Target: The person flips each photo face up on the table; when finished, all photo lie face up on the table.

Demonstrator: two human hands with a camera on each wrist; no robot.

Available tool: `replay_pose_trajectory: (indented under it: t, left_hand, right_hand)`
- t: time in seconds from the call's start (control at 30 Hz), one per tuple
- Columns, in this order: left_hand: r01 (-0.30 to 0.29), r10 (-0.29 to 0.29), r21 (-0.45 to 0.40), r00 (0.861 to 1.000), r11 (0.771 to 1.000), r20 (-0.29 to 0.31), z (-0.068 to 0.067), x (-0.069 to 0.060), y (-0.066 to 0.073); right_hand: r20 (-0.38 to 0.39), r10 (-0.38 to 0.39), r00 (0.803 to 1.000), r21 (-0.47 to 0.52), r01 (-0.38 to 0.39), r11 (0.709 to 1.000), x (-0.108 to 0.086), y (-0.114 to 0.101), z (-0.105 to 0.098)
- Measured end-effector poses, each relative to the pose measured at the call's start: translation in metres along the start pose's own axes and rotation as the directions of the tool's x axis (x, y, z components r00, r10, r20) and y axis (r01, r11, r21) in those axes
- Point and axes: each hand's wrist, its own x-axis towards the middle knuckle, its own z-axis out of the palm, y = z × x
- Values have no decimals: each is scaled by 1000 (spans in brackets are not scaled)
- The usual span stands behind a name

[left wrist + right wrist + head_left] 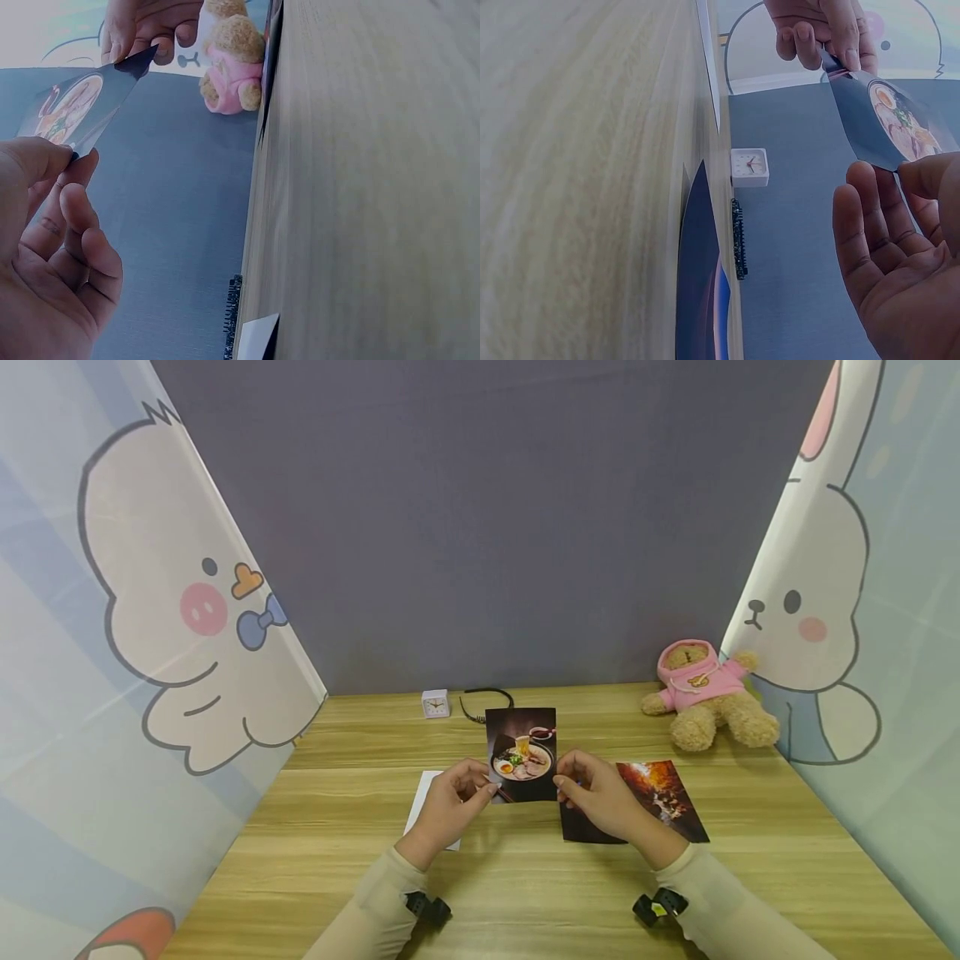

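Observation:
Between both hands a photo card (522, 755) with a picture of a ramen bowl is held up above the table. My left hand (452, 804) pinches its lower left edge between thumb and fingers. At the lower right edge, my right hand (602, 795) pinches it the same way. In both wrist views the card (75, 112) looks slightly bent, with thumbs on its picture side. Beneath the right hand lie dark photo cards, one with an orange, fiery-looking picture (662, 793). A white card (422, 802) lies partly hidden behind the left hand.
A small white clock (436, 704) and a black headband (487, 692) are at the back of the wooden table (330, 860). A teddy bear in a pink hoodie (705, 685) sits at the back right. Cartoon-printed curtains flank both sides, with a grey panel (487, 527) behind.

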Motion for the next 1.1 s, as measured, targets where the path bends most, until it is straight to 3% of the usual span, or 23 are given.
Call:
replay_pose_trajectory:
  t: [0.37, 0.87, 1.1]
  left_hand:
    - [-35, 35, -18, 999, 999, 20, -3, -1, -3]
    - [5, -10, 78, 998, 997, 59, -5, 0, -6]
    - [22, -38, 168, 995, 986, 90, -5, 0, -8]
  right_hand:
    - [6, 5, 1000, 18, -5, 1000, 0, 2, 0]
    - [15, 58, 998, 26, -58, 998, 0, 4, 1]
    - [15, 90, 996, -39, -90, 995, 1, 9, 1]
